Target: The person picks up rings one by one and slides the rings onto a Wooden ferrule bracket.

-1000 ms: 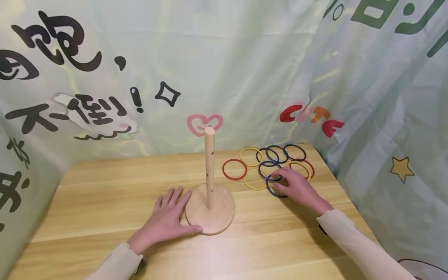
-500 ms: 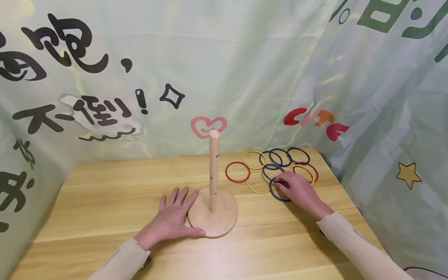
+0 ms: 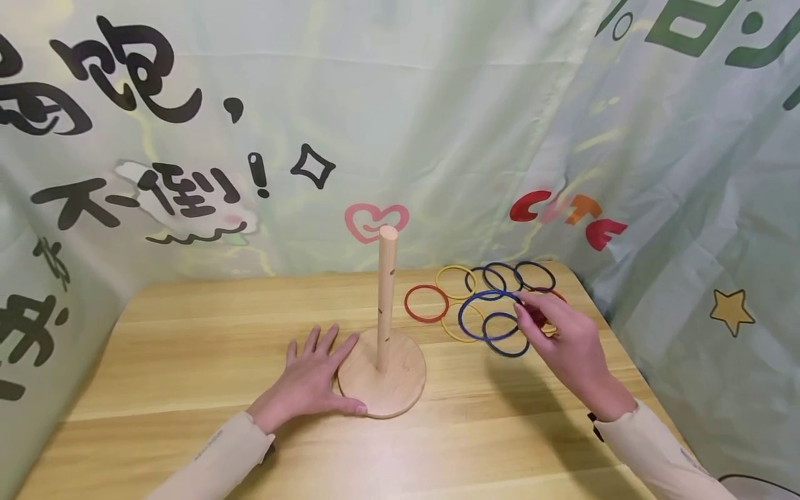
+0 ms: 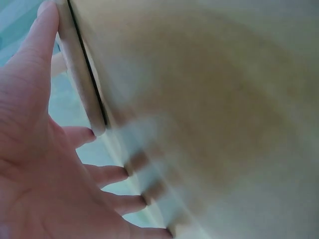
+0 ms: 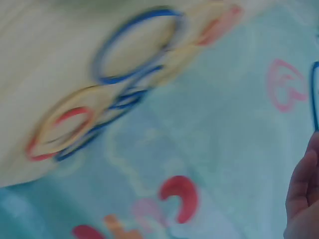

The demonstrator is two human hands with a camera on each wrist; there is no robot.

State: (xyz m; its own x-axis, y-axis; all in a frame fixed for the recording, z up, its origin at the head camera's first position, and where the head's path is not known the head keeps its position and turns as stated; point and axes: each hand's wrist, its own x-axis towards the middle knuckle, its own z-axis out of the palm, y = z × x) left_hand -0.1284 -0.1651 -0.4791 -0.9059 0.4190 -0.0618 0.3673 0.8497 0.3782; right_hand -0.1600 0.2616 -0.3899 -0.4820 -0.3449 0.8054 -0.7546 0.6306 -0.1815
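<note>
In the head view my right hand (image 3: 565, 340) pinches a blue ring (image 3: 490, 293) between thumb and fingers, raised over the other rings. The right wrist view catches that blue ring (image 5: 314, 94) only at its right edge, above my fingers (image 5: 301, 184). A wooden stand has an upright peg (image 3: 387, 298) on a round base (image 3: 403, 382); no ring is on the peg. My left hand (image 3: 312, 382) lies with fingers spread against the base's left side, its thumb on the front rim. In the left wrist view, thumb and forefinger touch the base edge (image 4: 82, 74).
Loose rings lie on the right back of the wooden table (image 3: 219, 361): a red ring (image 3: 426, 321), yellow rings (image 3: 456, 267) and several blue ones, some overlapping. One blue ring (image 3: 507, 355) lies nearest the front. A printed curtain (image 3: 437, 139) hangs behind and beside the table.
My right hand has picked a blue ring out of the group and lifted it, moving up and slightly right. My left hand stays at the base. The head view has shifted slightly.
</note>
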